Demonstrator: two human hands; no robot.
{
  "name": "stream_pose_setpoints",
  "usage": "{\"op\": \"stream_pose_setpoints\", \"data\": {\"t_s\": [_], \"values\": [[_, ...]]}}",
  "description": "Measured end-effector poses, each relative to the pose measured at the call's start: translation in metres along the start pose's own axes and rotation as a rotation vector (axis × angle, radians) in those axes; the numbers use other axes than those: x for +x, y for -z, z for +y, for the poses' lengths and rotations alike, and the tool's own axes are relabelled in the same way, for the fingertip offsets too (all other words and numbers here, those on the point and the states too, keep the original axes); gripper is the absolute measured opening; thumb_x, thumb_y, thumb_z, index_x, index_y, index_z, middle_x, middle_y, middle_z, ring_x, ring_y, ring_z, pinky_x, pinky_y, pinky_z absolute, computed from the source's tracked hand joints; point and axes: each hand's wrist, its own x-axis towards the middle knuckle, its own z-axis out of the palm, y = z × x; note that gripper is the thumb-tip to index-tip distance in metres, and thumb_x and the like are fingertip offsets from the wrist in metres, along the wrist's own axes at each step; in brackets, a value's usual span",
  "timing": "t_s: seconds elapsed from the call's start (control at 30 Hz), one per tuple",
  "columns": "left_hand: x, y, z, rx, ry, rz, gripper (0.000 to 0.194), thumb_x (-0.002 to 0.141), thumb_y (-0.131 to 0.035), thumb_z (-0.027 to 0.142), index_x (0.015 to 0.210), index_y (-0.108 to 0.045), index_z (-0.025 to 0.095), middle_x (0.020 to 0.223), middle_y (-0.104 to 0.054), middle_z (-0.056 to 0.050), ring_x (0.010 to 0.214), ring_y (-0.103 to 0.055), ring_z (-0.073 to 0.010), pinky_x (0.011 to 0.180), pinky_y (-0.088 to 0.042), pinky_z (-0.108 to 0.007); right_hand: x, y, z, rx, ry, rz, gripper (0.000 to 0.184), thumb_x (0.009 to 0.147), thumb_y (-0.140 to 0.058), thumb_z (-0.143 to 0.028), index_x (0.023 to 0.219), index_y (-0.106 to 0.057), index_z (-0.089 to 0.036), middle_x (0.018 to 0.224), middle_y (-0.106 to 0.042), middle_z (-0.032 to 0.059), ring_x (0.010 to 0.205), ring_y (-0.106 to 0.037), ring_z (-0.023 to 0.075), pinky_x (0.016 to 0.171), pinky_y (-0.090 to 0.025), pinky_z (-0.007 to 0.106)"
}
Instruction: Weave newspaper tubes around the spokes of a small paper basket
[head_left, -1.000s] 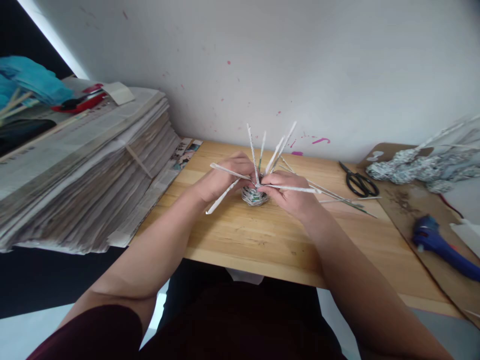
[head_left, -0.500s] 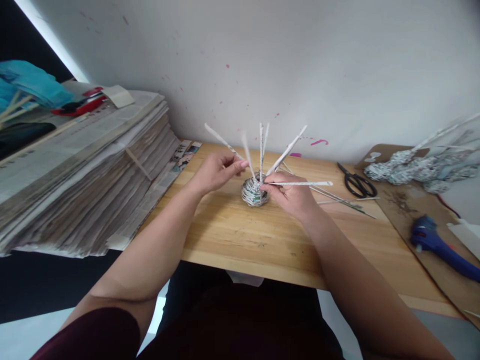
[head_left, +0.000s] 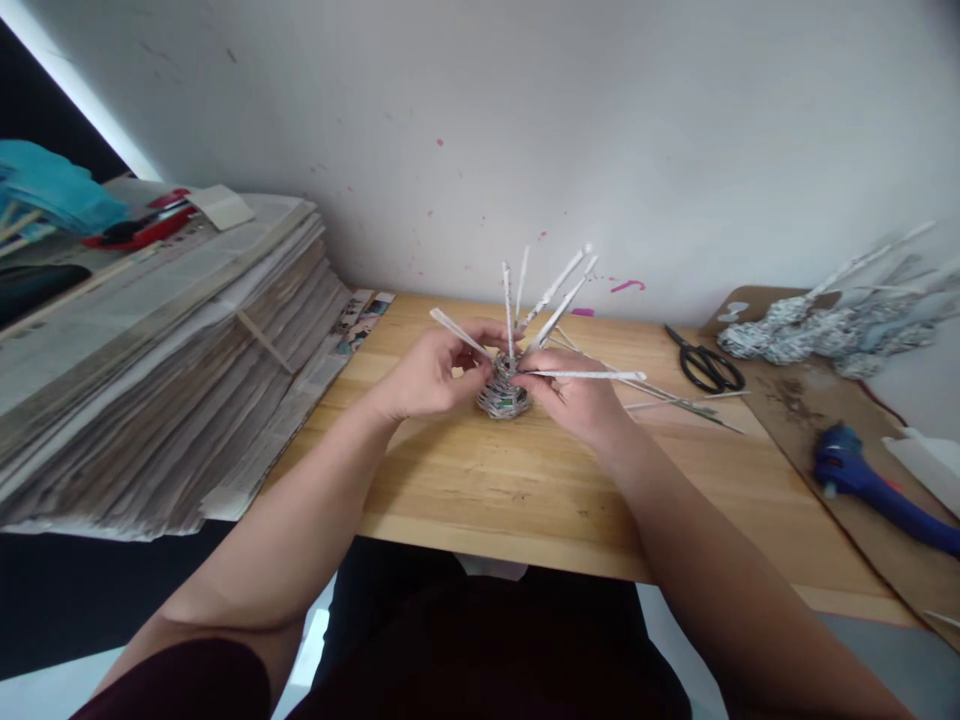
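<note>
A small round basket [head_left: 502, 398] woven from rolled newspaper strips sits on the wooden table [head_left: 450, 490]. Several white paper sticks rise from its rim, one of them a paper stick [head_left: 508, 300] standing nearly upright. My right hand [head_left: 574, 392] pinches the rim from the right, with a paper stick [head_left: 600, 375] lying across it and pointing right. On the left, my left hand [head_left: 450, 370] curls around the basket's side, thumb at the front and fingers behind. Another paper stick [head_left: 459, 332] leans out over that hand. The fingertips of both hands are partly hidden by the sticks.
A tall stack of newspapers [head_left: 187, 380] stands at the left, with a red stapler-like tool [head_left: 142, 225] on top. To the right lie loose paper sticks [head_left: 675, 400], black scissors [head_left: 705, 365], a blue glue gun [head_left: 870, 485] on cardboard, and woven paper pieces [head_left: 817, 325].
My left hand came off the basket, moved among the sticks on the left, then returned to the basket's side. The left sticks shifted upward and back. My right hand kept its pinch.
</note>
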Motion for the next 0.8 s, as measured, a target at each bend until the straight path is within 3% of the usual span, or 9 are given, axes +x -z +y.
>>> {"op": "stream_pose_setpoints", "data": {"t_s": [0.13, 0.3, 0.43, 0.57, 0.8], "values": [[0.002, -0.013, -0.002, 0.150, -0.025, 0.033, 0.031, 0.088, -0.070, 0.020, 0.118, -0.071, 0.016, 0.102, -0.079, -0.008, 0.079, -0.071, -0.0144, 0.068, -0.055, -0.024, 0.000, -0.001, 0.001, -0.025, 0.014, 0.002, 0.012, 0.097, -0.067, -0.024, 0.085, -0.070, -0.023, 0.085, -0.076, 0.0036, 0.081, -0.071, 0.0191, 0.074, -0.051, 0.031], [0.006, -0.024, -0.013, 0.175, -0.030, 0.134, 0.011, 0.083, -0.079, 0.024, 0.084, -0.072, 0.015, 0.089, -0.077, -0.006, 0.076, -0.068, -0.0150, 0.068, -0.052, -0.026, -0.001, 0.000, -0.003, -0.047, 0.016, -0.017, 0.012, 0.097, -0.062, -0.018, 0.089, -0.070, -0.022, 0.088, -0.077, 0.0048, 0.080, -0.070, 0.0181, 0.073, -0.052, 0.030], [0.006, -0.024, -0.020, 0.069, 0.049, 0.182, 0.015, 0.081, -0.079, 0.025, 0.091, -0.072, 0.016, 0.077, -0.073, -0.002, 0.069, -0.065, -0.0141, 0.063, -0.050, -0.025, -0.003, 0.000, -0.004, 0.039, -0.006, -0.012, 0.014, 0.095, -0.062, -0.014, 0.101, -0.072, -0.022, 0.098, -0.079, 0.0056, 0.087, -0.074, 0.0186, 0.078, -0.056, 0.032], [0.007, -0.020, -0.019, 0.025, 0.091, 0.178, 0.018, 0.079, -0.081, 0.026, 0.090, -0.071, 0.016, 0.078, -0.072, -0.002, 0.072, -0.066, -0.0150, 0.066, -0.053, -0.025, -0.006, 0.002, 0.000, 0.211, -0.165, 0.012, 0.027, 0.095, -0.066, -0.023, 0.122, -0.068, -0.023, 0.105, -0.080, 0.0066, 0.087, -0.077, 0.0194, 0.076, -0.060, 0.033], [0.005, -0.023, -0.021, 0.115, 0.022, 0.176, 0.021, 0.078, -0.086, 0.029, 0.085, -0.072, 0.015, 0.078, -0.071, -0.003, 0.065, -0.062, -0.0121, 0.059, -0.048, -0.023, -0.007, 0.000, 0.001, 0.208, -0.204, 0.062, 0.019, 0.096, -0.064, -0.023, 0.114, -0.070, -0.023, 0.093, -0.080, 0.0035, 0.070, -0.072, 0.0153, 0.065, -0.056, 0.029]]}}
